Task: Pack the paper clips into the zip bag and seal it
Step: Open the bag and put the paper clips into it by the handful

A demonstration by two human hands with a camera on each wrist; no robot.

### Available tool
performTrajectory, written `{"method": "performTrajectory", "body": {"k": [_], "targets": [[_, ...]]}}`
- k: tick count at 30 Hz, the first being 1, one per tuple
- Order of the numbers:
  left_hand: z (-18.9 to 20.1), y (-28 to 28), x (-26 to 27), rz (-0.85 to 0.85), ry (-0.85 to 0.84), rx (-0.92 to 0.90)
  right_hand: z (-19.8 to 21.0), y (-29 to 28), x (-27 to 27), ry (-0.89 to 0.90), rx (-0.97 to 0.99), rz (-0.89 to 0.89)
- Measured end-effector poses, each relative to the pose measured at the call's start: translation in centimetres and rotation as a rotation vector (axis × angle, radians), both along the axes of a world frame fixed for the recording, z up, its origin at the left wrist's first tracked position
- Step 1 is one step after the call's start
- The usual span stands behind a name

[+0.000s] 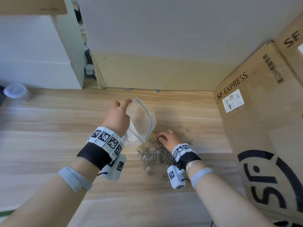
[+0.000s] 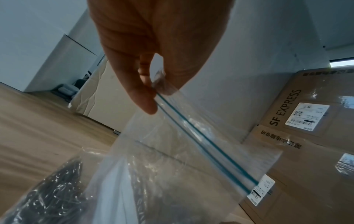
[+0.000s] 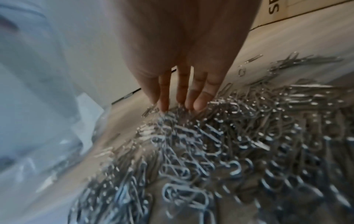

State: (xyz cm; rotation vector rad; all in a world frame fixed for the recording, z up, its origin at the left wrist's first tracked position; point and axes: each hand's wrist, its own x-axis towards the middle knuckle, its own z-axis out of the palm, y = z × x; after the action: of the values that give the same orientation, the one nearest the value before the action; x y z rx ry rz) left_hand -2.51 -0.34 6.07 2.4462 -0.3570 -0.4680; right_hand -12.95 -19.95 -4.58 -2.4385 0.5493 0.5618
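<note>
Scooping paper clips toward a held-up zip bag.

The left hand [image 1: 118,115] pinches the top corner of the zip bag [image 1: 141,122] between thumb and fingers, holding it up off the table [image 1: 49,128] with its blue zip line slanting down toward the pile of paper clips [image 1: 152,156]; some clips already show in the bag's bottom in the left wrist view. The right hand [image 1: 167,139] is the nearer one to the pile: its fingers [image 3: 199,100] point down, nearly straight and slightly apart, tips touching the pile's far edge, clamped on nothing. The bag hangs just left of the pile, its lower corner almost over the clips. A big cardboard box [image 1: 262,112] stands right of the pile, well apart, likely no hindrance. The next move probably gathers clips leftward toward the bag's mouth.
</note>
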Motion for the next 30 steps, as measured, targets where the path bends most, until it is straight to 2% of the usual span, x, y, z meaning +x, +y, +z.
{"method": "performTrajectory", "body": {"k": [3, 7, 10, 12, 16, 20, 22, 25, 30], "targets": [[-0.1, -0.2, -0.2, -0.002, 0.0, 0.003, 1.0, -1.9, -0.8, 0.013, -0.014, -0.101], [-0.4, -0.2, -0.3, -0.001, 0.006, -0.006, 1.4, -5.8, -3.2, 0.169, -0.17, -0.32], [-0.8, -0.3, -0.3, -0.002, 0.007, -0.021, 1.4, -6.5, -4.8, 0.284, -0.24, -0.455], [-0.9, -0.5, -0.3, -0.002, -0.003, -0.023, 1.2, -5.6, -4.9, 0.315, -0.213, -0.461], [-1.2, -0.7, -0.3, 0.002, -0.002, -0.024, 0.2, -3.0, -3.4, 0.263, -0.101, -0.433], [-1.2, -0.8, -0.5, 0.0, -0.004, -0.029, 0.4, -1.4, -1.9, 0.24, 0.156, -0.48], [-1.3, -0.7, -0.5, -0.003, -0.007, -0.029, 1.0, -1.3, -1.7, 0.223, 0.186, -0.427], [-1.3, -0.6, -0.4, -0.003, -0.003, -0.024, 1.8, -2.2, -2.4, 0.195, 0.007, -0.17], [-1.4, -0.5, -0.5, -0.002, 0.0, -0.035, 1.0, -2.0, -4.6, 0.394, -0.165, 0.287]]}}
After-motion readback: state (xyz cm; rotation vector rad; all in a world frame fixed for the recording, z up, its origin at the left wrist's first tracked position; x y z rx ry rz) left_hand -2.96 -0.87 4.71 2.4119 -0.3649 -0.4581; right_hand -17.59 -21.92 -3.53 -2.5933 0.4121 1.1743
